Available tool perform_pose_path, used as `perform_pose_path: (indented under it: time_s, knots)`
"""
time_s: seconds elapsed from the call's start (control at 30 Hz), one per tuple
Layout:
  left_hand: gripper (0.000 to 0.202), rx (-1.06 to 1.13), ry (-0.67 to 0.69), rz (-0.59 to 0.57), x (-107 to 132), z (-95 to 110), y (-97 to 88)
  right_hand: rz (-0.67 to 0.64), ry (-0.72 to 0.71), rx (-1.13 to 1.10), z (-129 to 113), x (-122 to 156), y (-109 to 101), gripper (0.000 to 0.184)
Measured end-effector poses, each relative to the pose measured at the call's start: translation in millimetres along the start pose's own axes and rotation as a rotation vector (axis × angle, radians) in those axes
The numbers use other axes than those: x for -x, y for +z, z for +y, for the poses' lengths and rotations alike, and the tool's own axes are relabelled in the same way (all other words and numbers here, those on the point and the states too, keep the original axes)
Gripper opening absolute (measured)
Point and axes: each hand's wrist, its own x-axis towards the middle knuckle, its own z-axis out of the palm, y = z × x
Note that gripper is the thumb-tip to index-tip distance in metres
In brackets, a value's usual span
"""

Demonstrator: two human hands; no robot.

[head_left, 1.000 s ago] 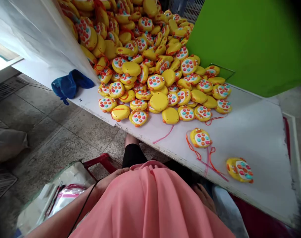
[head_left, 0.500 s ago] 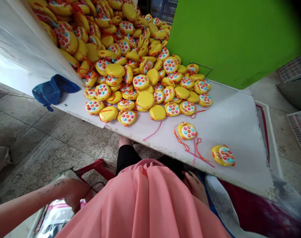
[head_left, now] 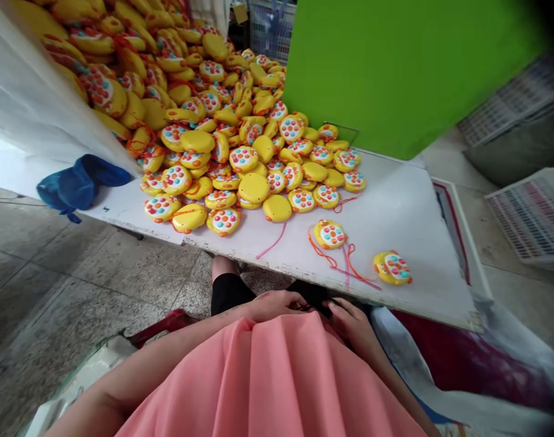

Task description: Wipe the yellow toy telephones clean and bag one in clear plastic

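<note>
a: what's over the black trousers (head_left: pixel 231 294)?
b: the left hand (head_left: pixel 277 304) and the right hand (head_left: pixel 353 321), near each other, just below the chipped edge of the white table (head_left: pixel 395 200). the fingers of both bend inward, toward one another.
a: gripping anything?
b: i can't tell. the tips fade into the dark cloth, so whether they close on something is hidden.
a: and the fabric in front?
b: a salmon-pink garment (head_left: pixel 277 376), smooth, falling in soft, deep pleats.
a: which toy lies nearest?
b: the rounded yellow toy (head_left: pixel 330 234), on the tabletop near its front edge. its hard, shiny shell carries a white panel set with domed buttons in orange, pink and teal. looped orange cord (head_left: pixel 322 256) and thin pink strips (head_left: pixel 355 278) lie just beside it.
a: any others?
b: a second toy (head_left: pixel 393 267) to its right, a little apart, buttons up too. farther back and left rises a heaped pile of toys (head_left: pixel 254 187), some showing smooth, plain yellow backs.
a: what borders the heap?
b: cloudy, creased plastic sheeting (head_left: pixel 44 109) on the left, with a crumpled, velvety blue cloth (head_left: pixel 81 185) by it; a flat, matte green panel (head_left: pixel 363 67) on the right.
</note>
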Motion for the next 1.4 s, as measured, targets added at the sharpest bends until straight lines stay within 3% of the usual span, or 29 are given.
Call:
perform_pose_path:
  time_s: [0.1, 0.17, 0.23, 0.3, 0.37, 0.47, 0.63, 0.93, 1.1, 1.23, 1.33, 1.4]
  knots:
    - [0.024, -0.012, -0.022, -0.136, -20, -5, 17.2, -0.077, -0.025, 0.022, -10, -1, -4, 0.036]
    - [0.031, 0.002, -0.026, -0.151, -30, -8, 21.4, -0.196, -0.047, 0.034, -15, 3, -7, 0.037]
    - [0.035, 0.011, -0.028, -0.131, -36, -11, 22.6, -0.265, -0.039, 0.022, -16, 9, -12, 0.042]
    - [0.036, 0.005, -0.028, -0.089, -38, -14, 22.7, -0.238, 0.005, -0.016, -12, 16, -23, 0.044]
    - [0.037, -0.007, -0.029, -0.053, -38, -16, 22.8, -0.204, 0.047, -0.019, -4, 25, -37, 0.040]
    - [0.035, -0.032, -0.033, -0.029, -38, -16, 23.9, -0.262, 0.072, 0.085, 6, 44, -57, 0.034]
    - [0.035, -0.071, -0.044, -0.028, -41, -9, 28.7, -0.389, -0.010, 0.147, 9, 77, -62, 0.036]
    - [0.042, -0.084, -0.076, -0.076, -39, -3, 35.9, -0.011, 0.000, 0.120, 19, 86, -72, 0.015]
    - [0.045, -0.094, -0.080, -0.101, -38, -2, 37.2, 0.164, 0.019, -0.245, 13, 79, -65, 0.035]
    - [0.039, -0.176, -0.044, -0.255, -39, -6, 39.1, 0.355, -0.113, -0.547, 5, 68, -64, 0.037]
    - [0.034, -0.220, -0.007, -0.415, -40, -7, 40.7, 0.468, -0.221, -0.638, -3, 62, -68, 0.035]
    - [0.034, -0.230, -0.006, -0.439, -41, -6, 40.8, 0.493, -0.274, -0.673, -7, 61, -71, 0.034]
